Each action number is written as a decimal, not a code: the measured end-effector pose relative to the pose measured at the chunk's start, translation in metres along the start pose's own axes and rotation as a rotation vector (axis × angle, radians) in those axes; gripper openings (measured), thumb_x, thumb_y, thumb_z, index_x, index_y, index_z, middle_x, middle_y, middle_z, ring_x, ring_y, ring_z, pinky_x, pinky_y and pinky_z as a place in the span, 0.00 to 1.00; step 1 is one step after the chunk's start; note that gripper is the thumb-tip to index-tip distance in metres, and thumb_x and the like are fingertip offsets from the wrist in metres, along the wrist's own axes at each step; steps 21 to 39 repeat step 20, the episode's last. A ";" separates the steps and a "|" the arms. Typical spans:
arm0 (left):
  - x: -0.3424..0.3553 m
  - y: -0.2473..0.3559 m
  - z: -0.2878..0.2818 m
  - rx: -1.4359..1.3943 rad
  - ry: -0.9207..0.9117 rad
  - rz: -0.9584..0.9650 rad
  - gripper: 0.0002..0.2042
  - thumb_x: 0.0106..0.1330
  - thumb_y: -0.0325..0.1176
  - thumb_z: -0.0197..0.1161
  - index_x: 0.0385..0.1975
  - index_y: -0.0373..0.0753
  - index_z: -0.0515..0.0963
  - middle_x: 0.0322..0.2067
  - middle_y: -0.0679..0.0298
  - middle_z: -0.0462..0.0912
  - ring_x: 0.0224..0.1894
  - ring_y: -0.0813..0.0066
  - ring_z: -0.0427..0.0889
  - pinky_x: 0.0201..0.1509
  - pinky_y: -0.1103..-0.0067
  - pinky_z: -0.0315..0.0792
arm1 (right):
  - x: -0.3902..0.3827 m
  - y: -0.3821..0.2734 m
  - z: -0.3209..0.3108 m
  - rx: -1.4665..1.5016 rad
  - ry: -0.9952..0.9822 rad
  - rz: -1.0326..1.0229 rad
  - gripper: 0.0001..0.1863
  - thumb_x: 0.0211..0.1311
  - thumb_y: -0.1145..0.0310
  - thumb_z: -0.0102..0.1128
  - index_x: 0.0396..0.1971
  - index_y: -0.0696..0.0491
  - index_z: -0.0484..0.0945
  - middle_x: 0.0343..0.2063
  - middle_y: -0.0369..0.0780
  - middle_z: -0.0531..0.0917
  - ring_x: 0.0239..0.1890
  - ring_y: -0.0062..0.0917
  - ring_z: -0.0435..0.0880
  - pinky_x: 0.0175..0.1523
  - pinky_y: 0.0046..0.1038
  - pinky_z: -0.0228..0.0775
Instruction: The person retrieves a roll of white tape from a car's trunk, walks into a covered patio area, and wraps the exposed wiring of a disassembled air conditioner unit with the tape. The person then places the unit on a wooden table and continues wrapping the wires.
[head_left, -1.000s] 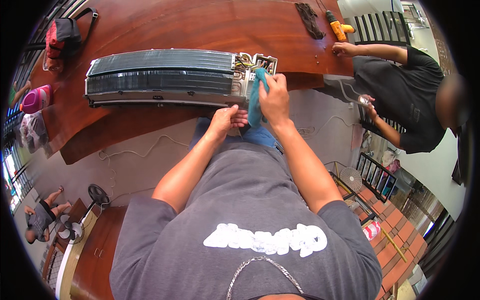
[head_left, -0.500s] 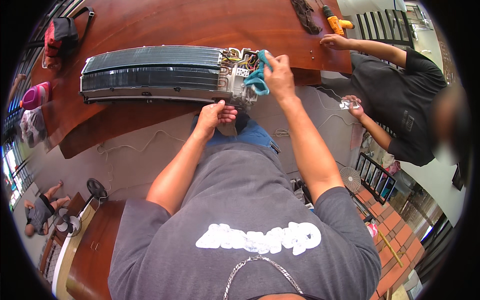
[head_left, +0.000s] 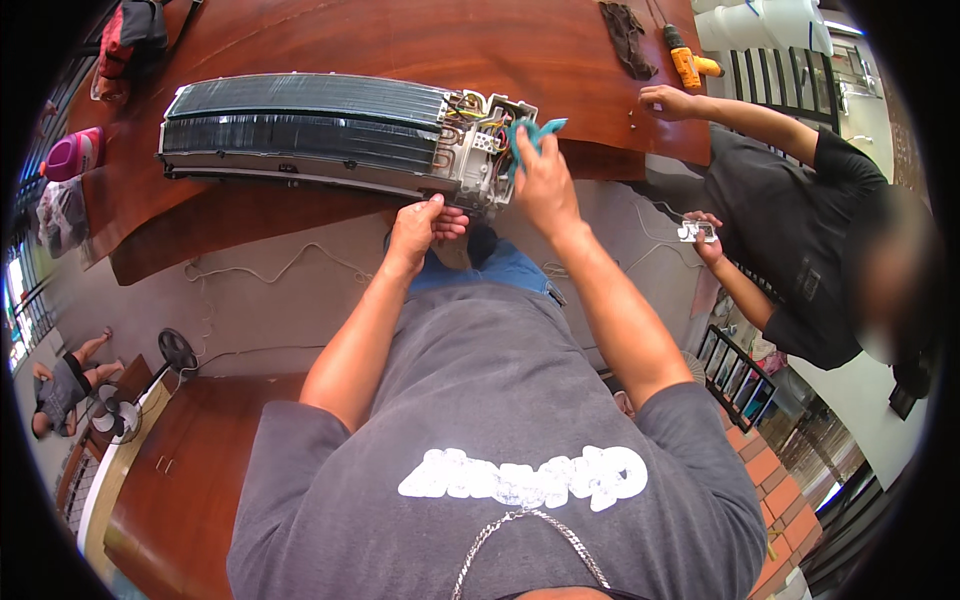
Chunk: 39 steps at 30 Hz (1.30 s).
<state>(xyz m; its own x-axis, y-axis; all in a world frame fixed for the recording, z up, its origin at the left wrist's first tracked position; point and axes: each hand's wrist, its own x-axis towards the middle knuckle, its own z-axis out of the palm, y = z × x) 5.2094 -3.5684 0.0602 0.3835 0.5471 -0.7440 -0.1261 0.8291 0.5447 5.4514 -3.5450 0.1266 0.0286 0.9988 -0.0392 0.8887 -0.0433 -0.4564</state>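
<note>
An air conditioner indoor unit [head_left: 300, 125] with its cover off lies across the near edge of the wooden table, its dark finned coil showing. At its right end sit exposed coloured wires [head_left: 476, 108], copper pipe bends and a white electrical housing. My right hand [head_left: 548, 190] is closed on a teal cloth [head_left: 525, 142], pressed against the outer right side of that housing. My left hand [head_left: 422, 232] grips the unit's lower front edge near the right end, thumb on top and fingers curled beneath.
On the reddish wooden table [head_left: 400, 40] lie a yellow cordless drill [head_left: 688, 62] and a dark rag [head_left: 627, 40]. A co-worker [head_left: 800, 230] stands at the right, one hand on the table, the other holding a small white device [head_left: 697, 231]. A red-black bag [head_left: 130, 40] and pink container [head_left: 72, 153] are at left.
My right hand and the teal cloth have shifted slightly down the housing's right side, and the cloth has changed shape. My left hand keeps its hold on the unit's edge.
</note>
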 end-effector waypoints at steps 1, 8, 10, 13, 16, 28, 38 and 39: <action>-0.001 -0.001 0.002 -0.011 0.011 0.006 0.23 0.81 0.48 0.55 0.45 0.28 0.83 0.39 0.51 0.91 0.38 0.68 0.90 0.47 0.74 0.83 | -0.013 -0.007 -0.004 0.028 -0.087 0.057 0.27 0.62 0.76 0.64 0.63 0.55 0.78 0.47 0.53 0.76 0.51 0.50 0.82 0.59 0.45 0.76; -0.005 -0.003 0.006 -0.016 0.053 0.040 0.24 0.81 0.48 0.55 0.43 0.28 0.84 0.38 0.52 0.91 0.37 0.68 0.90 0.46 0.74 0.82 | 0.032 0.015 -0.051 0.043 -0.111 0.166 0.20 0.65 0.67 0.64 0.57 0.50 0.84 0.45 0.49 0.80 0.48 0.47 0.85 0.55 0.45 0.79; -0.005 -0.004 0.008 -0.019 0.069 0.065 0.24 0.81 0.47 0.55 0.42 0.26 0.84 0.37 0.51 0.91 0.35 0.68 0.90 0.44 0.74 0.83 | 0.048 0.022 -0.038 0.021 0.017 0.064 0.19 0.66 0.68 0.63 0.57 0.50 0.84 0.44 0.49 0.79 0.46 0.47 0.85 0.53 0.45 0.79; -0.003 -0.005 0.009 -0.035 0.071 0.073 0.25 0.81 0.48 0.55 0.42 0.26 0.84 0.36 0.51 0.91 0.35 0.68 0.90 0.44 0.75 0.83 | 0.008 0.011 -0.008 -0.014 -0.079 0.056 0.27 0.63 0.75 0.61 0.65 0.54 0.76 0.46 0.52 0.75 0.44 0.52 0.83 0.51 0.47 0.79; -0.002 -0.014 0.008 -0.077 0.079 0.072 0.25 0.81 0.49 0.56 0.42 0.28 0.84 0.37 0.52 0.91 0.36 0.69 0.90 0.46 0.75 0.82 | -0.051 -0.009 -0.010 0.053 -0.258 0.002 0.33 0.61 0.75 0.64 0.69 0.53 0.73 0.48 0.52 0.74 0.46 0.53 0.83 0.50 0.47 0.79; 0.000 -0.016 0.006 -0.094 0.061 0.082 0.24 0.80 0.48 0.57 0.44 0.26 0.83 0.37 0.51 0.90 0.36 0.68 0.89 0.46 0.75 0.82 | -0.034 -0.006 -0.040 0.120 -0.551 0.118 0.38 0.59 0.72 0.69 0.72 0.49 0.71 0.51 0.52 0.75 0.49 0.51 0.84 0.53 0.43 0.79; 0.000 -0.016 0.006 -0.094 0.061 0.082 0.24 0.80 0.48 0.57 0.44 0.26 0.83 0.37 0.51 0.90 0.36 0.68 0.89 0.46 0.75 0.82 | -0.034 -0.006 -0.040 0.120 -0.551 0.118 0.38 0.59 0.72 0.69 0.72 0.49 0.71 0.51 0.52 0.75 0.49 0.51 0.84 0.53 0.43 0.79; 0.000 -0.016 0.006 -0.094 0.061 0.082 0.24 0.80 0.48 0.57 0.44 0.26 0.83 0.37 0.51 0.90 0.36 0.68 0.89 0.46 0.75 0.82 | -0.034 -0.006 -0.040 0.120 -0.551 0.118 0.38 0.59 0.72 0.69 0.72 0.49 0.71 0.51 0.52 0.75 0.49 0.51 0.84 0.53 0.43 0.79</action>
